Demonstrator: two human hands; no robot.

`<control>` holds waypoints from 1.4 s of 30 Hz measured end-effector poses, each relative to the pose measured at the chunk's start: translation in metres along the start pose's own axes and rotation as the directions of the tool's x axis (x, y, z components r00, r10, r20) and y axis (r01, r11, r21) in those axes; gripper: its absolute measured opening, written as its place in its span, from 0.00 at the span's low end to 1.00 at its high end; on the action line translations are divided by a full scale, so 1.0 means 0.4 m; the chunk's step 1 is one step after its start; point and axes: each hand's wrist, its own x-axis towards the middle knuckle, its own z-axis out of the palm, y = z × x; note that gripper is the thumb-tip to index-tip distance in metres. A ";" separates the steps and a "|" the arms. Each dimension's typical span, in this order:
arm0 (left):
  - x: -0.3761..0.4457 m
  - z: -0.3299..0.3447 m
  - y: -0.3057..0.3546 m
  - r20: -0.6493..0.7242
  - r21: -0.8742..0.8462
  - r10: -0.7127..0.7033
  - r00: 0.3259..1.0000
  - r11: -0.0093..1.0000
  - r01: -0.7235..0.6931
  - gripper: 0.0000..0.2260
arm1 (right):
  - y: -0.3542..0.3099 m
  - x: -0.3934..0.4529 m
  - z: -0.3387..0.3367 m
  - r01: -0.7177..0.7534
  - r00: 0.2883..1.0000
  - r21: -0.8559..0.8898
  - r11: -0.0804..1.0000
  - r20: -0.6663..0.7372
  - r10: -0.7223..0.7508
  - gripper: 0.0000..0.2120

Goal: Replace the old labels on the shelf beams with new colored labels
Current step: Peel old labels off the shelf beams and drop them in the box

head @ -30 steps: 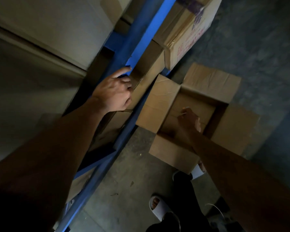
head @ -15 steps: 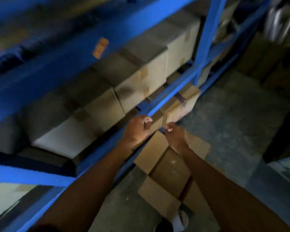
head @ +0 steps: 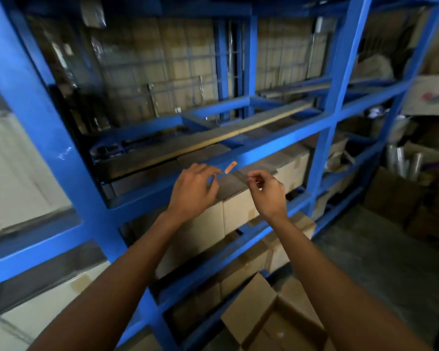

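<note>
Both hands have been raised from the lower beam to the mid-height shelf beam [head: 276, 145] — the left hand [head: 194, 190], fingers loosely curled and empty, beside the orange label [head: 230, 167] stuck there, the right hand [head: 266, 190] pinched on something too small to identify — so peeling seems next.

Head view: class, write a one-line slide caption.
Both hands, left hand and right hand, reach toward an orange label on a blue shelf beam.
</note>
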 end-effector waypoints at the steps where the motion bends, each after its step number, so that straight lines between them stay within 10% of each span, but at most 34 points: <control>1: 0.007 -0.019 -0.015 0.001 0.039 0.008 1.000 0.999 -0.008 0.11 | -0.017 0.010 0.005 0.022 1.000 0.007 1.000 0.009 -0.022 0.07; 14: 0.098 0.064 -0.229 0.486 0.398 -0.281 0.827 0.914 0.077 0.30 | 0.025 0.139 0.147 0.003 0.993 -0.145 0.989 0.116 0.014 0.22; 27: 0.095 0.095 -0.269 0.445 0.474 -0.232 0.865 0.880 -0.008 0.29 | 0.098 0.201 0.268 -0.044 0.977 0.060 0.997 -0.206 0.055 0.04; 42: 0.101 0.094 -0.263 0.449 0.471 -0.234 0.862 0.882 -0.006 0.30 | 0.137 0.184 0.256 0.020 0.983 0.151 0.988 -0.183 0.008 0.04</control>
